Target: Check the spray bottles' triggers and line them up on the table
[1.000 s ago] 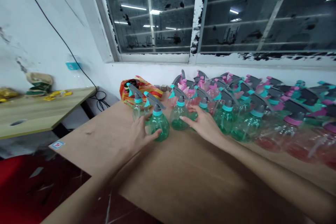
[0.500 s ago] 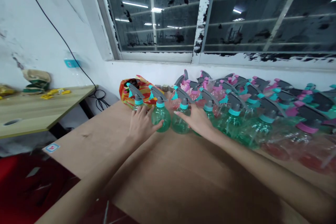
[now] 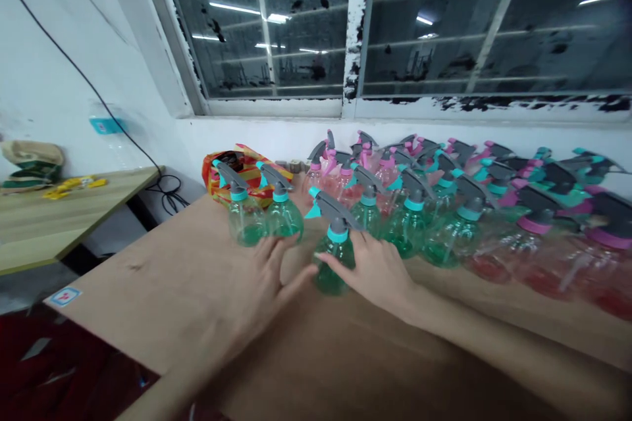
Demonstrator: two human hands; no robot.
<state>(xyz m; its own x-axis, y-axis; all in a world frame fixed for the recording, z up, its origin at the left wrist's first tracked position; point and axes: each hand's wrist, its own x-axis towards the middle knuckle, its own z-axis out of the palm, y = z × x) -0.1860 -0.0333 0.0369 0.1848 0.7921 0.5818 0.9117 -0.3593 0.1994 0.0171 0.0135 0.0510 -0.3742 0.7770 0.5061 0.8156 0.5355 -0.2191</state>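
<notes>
In the head view, the right hand (image 3: pixel 380 270) pinched a green spray bottle (image 3: pixel 330 281), thumb across its front and fingers along its right side. The left hand's (image 3: pixel 269 276) fingers were spread, its thumb tip close by that bottle, contact unclear. Two more green bottles (image 3: pixel 285 218) stood on the counter (image 3: pixel 172 283), just beyond the left fingers.

dark window (image 3: pixel 419 66) in a white wall (image 3: pixel 39 92)
</notes>
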